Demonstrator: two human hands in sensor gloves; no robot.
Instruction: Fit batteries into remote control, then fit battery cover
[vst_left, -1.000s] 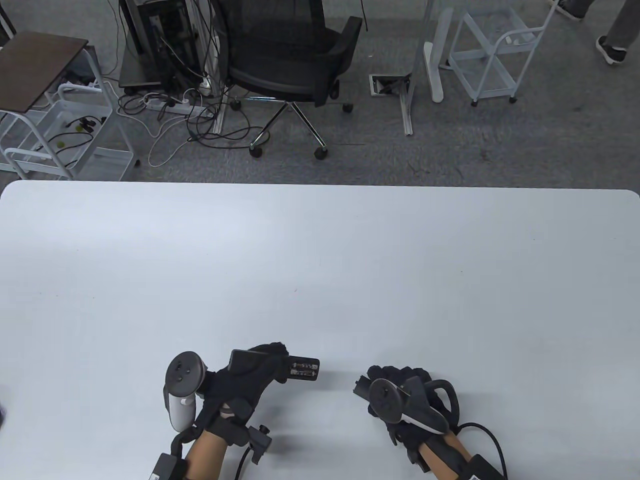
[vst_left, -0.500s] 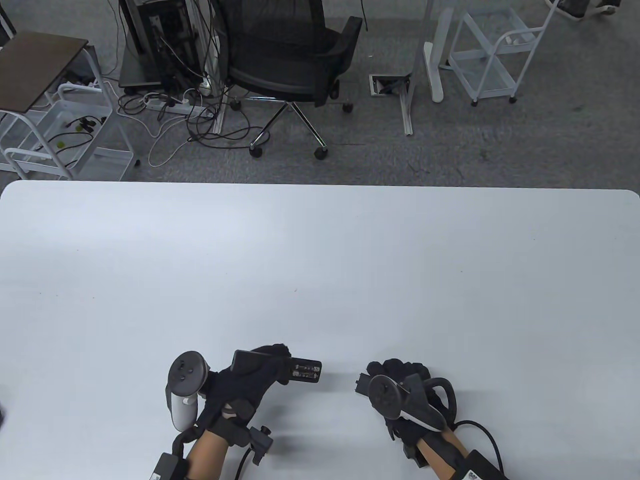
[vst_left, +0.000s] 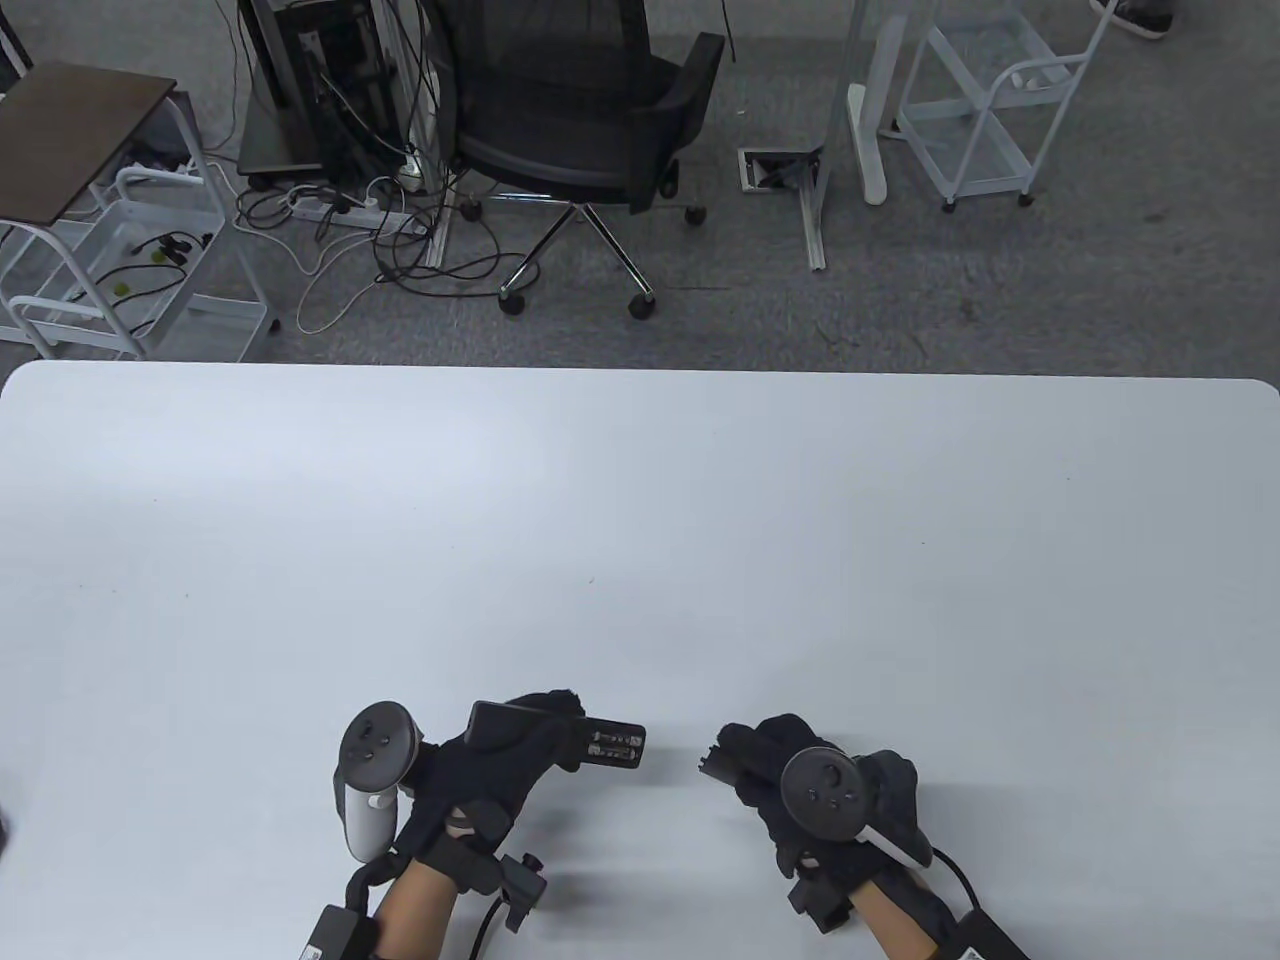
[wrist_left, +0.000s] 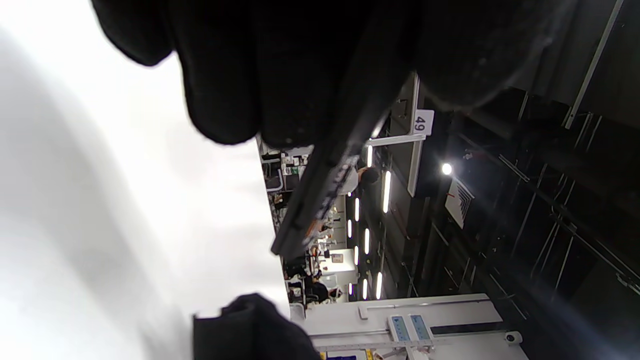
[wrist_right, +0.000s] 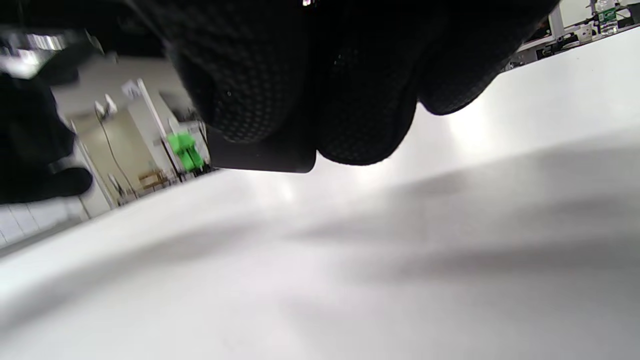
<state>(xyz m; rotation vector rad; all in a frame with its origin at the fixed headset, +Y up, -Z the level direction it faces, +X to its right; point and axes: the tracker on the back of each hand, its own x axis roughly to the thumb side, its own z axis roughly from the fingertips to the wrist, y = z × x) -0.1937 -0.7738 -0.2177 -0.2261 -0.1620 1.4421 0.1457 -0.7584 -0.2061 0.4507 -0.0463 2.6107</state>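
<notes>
At the bottom centre, the left hand (vst_left: 500, 760) grips the remote control (vst_left: 600, 742), 2 batteries showing. The right hand (vst_left: 790, 780), holding the battery cover (vst_left: 715, 760), has rolled and moved closer; fitting comes next.

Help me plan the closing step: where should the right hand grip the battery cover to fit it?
Probably by its long side edges, as the right hand holds the cover now, leaving its left end free to meet the remote.
</notes>
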